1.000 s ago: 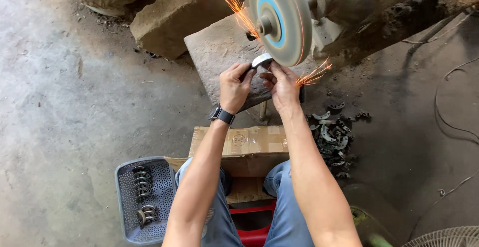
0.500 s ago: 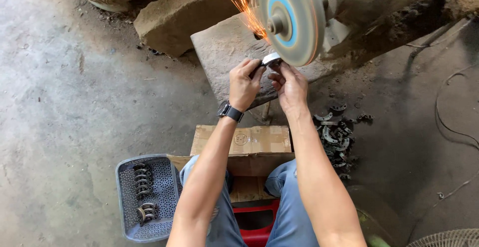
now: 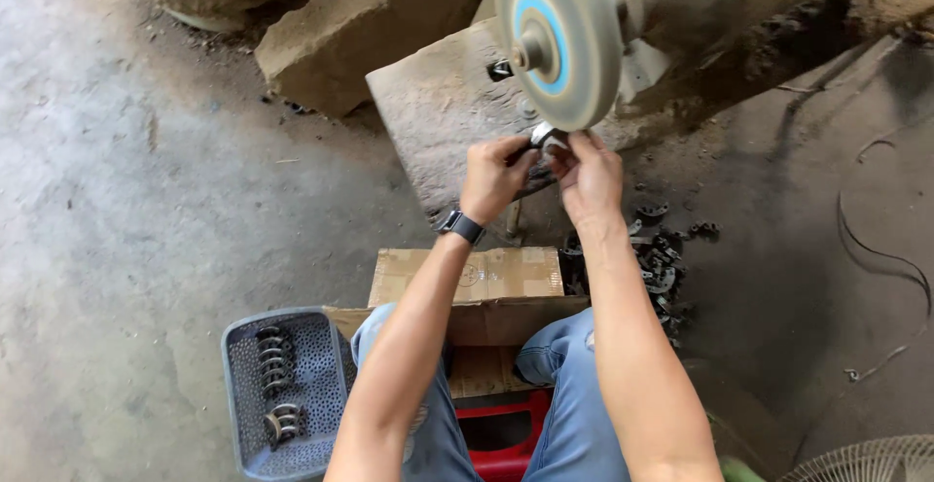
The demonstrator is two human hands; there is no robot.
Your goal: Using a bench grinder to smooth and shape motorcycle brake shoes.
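At lower left my basket [image 3: 282,385] holds curved metal pieces. At centre my left hand [image 3: 496,176] and right hand [image 3: 589,176] pinch 1 small metal piece [image 3: 543,136] just under the grinding wheel [image 3: 559,39]; I judge grinding is paused, so pressing it squarely comes next.

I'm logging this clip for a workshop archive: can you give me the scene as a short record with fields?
Left hand: grips small metal part
Right hand: grips same part
Grinding wheel: just above the part; contact unclear
Sparks: none visible
Basket: grey, perforated, holds curved metal pieces
Pile of parts: on the floor by the right arm
Cardboard box: in front of knees
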